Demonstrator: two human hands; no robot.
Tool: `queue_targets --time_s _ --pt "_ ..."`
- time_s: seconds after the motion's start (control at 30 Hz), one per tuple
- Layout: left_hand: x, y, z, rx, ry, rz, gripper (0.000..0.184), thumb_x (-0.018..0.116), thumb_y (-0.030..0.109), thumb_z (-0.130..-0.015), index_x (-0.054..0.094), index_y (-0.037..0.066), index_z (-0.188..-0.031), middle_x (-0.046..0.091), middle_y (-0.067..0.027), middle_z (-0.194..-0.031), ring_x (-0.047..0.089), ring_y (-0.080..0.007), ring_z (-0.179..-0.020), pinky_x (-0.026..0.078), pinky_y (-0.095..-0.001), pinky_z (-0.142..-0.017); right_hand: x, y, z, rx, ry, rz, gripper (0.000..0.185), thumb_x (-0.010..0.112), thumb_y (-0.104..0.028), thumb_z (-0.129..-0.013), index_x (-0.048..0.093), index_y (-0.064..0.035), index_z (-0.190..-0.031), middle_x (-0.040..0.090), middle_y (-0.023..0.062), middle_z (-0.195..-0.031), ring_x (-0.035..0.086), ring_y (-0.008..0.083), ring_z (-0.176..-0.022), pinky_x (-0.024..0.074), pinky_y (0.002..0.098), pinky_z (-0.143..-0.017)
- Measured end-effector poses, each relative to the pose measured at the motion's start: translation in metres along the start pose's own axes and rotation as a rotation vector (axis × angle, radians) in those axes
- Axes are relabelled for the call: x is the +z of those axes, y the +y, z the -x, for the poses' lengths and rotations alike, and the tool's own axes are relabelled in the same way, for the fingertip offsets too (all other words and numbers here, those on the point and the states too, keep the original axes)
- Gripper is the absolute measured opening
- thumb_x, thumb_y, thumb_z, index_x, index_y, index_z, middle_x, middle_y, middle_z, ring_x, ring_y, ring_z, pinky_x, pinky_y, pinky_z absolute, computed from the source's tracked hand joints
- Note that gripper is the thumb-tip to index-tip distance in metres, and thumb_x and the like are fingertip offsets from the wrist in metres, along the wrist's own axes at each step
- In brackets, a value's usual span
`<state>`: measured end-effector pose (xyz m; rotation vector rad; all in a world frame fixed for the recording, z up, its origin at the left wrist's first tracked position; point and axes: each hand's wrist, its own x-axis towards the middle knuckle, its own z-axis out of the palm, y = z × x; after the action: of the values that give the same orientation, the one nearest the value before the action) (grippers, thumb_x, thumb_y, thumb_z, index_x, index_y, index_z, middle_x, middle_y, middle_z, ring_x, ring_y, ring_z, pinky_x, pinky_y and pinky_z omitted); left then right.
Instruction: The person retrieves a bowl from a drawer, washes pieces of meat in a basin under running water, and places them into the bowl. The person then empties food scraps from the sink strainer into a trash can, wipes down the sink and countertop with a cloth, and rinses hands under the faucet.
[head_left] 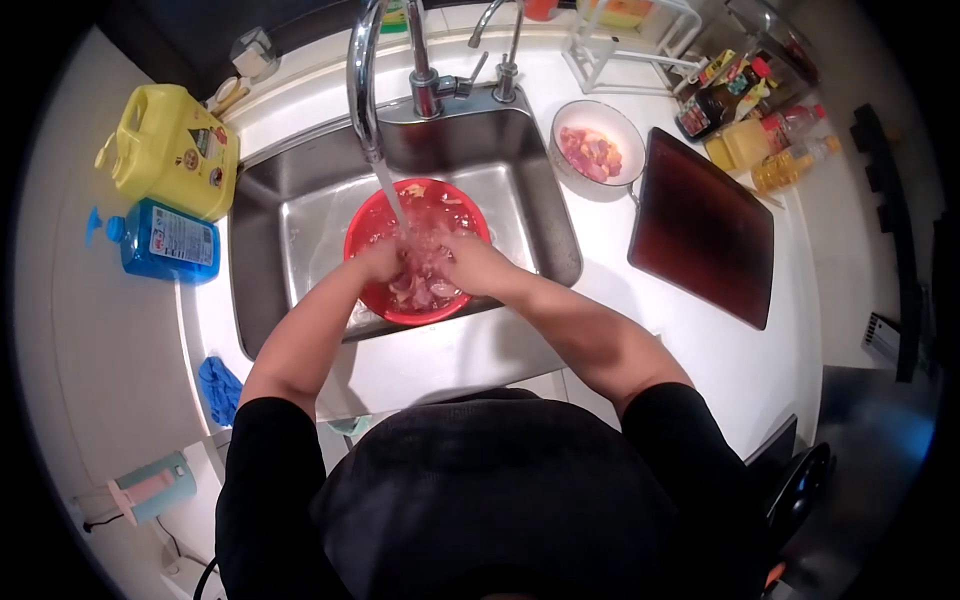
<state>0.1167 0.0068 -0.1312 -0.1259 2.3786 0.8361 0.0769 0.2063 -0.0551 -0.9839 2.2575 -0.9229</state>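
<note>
A red basin (356, 237) of water and pieces of raw meat (418, 290) stands in the steel sink (308, 178). Water runs into it from the chrome faucet (364, 90). My left hand (381, 260) is at the left side inside the basin, its fingers hidden among the meat and water. Opposite it, my right hand (465, 260) reaches into the basin from the right, and its fingers are also hidden by splashing water and meat. What either hand holds cannot be made out.
Right of the sink are a white bowl (597, 150) with meat pieces and a dark cutting board (705, 230). Bottles (795, 162) stand behind the board. A yellow jug (180, 150), a blue bottle (170, 240) and a blue cloth (219, 389) are at the left.
</note>
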Motion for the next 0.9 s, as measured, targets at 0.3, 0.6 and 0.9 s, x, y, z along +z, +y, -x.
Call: queue_targets --time_s 0.3,0.6,0.9 --pt "-0.041 0.058 0.052 0.082 0.140 1.409 0.019 0.045 0.010 -0.085 0.054 0.000 -0.098 0.060 -0.0092 -0.087 0.058 -0.0171 -0.077 0.048 -0.0271 -0.065 0.040 -0.014 -0.049 0.615 0.019 -1.589 0.044 0.035 -0.054 -0.084 0.051 -0.0162 -0.101 0.050 0.0078 -0.110 0.047 0.0225 -0.101 0.0228 0.0462 -0.094" --pt "-0.048 0.049 0.043 0.139 0.289 1.774 0.025 0.038 0.016 -0.088 0.052 -0.001 -0.102 0.057 -0.0106 -0.088 0.057 -0.0175 -0.074 0.050 -0.0267 -0.064 0.047 -0.049 -0.057 0.245 0.333 -1.214 0.026 0.051 -0.019 -0.084 0.046 -0.0030 -0.104 0.056 0.0045 -0.088 0.053 0.0131 -0.077 0.0442 0.0267 -0.068" --pt "-0.042 0.017 0.049 0.065 0.279 1.574 0.025 0.040 0.019 -0.088 0.052 0.001 -0.101 0.056 -0.0112 -0.090 0.057 -0.0175 -0.074 0.051 -0.0251 -0.063 0.030 -0.023 -0.059 -0.035 0.183 -0.648 0.020 0.053 -0.005 -0.080 0.046 -0.0038 -0.099 0.056 0.0077 -0.086 0.054 0.0113 -0.065 0.0461 0.0258 -0.051"
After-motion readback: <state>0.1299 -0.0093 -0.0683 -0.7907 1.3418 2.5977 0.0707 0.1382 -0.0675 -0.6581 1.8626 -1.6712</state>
